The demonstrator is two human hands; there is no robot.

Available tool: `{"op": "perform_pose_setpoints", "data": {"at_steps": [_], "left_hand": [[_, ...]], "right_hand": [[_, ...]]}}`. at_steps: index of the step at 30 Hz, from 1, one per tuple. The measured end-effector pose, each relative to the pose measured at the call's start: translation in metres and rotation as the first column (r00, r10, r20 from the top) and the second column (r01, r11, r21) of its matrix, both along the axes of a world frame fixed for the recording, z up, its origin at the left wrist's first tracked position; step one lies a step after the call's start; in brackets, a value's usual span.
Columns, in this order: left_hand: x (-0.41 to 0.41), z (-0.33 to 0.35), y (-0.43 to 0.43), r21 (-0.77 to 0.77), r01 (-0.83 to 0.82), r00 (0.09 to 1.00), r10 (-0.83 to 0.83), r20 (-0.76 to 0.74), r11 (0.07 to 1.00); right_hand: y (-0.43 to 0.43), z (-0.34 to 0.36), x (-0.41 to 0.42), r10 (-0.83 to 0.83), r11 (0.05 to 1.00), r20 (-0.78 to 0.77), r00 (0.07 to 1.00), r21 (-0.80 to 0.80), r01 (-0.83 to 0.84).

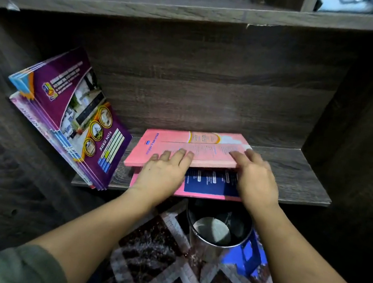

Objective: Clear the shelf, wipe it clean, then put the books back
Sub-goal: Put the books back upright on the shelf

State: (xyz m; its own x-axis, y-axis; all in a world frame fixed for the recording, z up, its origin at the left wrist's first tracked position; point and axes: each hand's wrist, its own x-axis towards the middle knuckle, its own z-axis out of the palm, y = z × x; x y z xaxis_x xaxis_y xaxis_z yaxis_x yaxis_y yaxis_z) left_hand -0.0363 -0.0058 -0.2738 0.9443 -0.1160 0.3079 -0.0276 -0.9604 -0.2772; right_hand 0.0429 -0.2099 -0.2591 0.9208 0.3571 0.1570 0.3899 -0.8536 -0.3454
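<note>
Your left hand and right hand hide your thumbs and part of the top pink book. The lower pink book lies mostly under it, its print too blurry to read.

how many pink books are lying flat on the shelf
2. The top pink book lies under the left hand and right hand; the lower pink book, with a blue panel, sits beneath it, jutting forward. Others between could be hidden.

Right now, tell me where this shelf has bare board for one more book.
The widest bare board of the shelf lies between the pink books and the right side wall. A narrow strip shows between the leaning purple books and the pink books. The centre is crowded: left hand and right hand both rest on them.
</note>
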Motion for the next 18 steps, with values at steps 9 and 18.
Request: {"op": "perform_pose_setpoints", "data": {"at_steps": [9, 18], "left_hand": [[-0.002, 0.052, -0.020, -0.208, -0.121, 0.940, 0.180, 0.290, 0.971], [-0.032, 0.092, 0.040, -0.444, -0.026, 0.727, 0.322, 0.606, 0.896]], "right_hand": [[0.040, 0.037, -0.039, 0.052, 0.789, 0.396, 0.917, 0.547, -0.281], [0.035, -0.013, -0.032, 0.287, 0.920, -0.289, 0.913, -0.183, -0.347]]}}
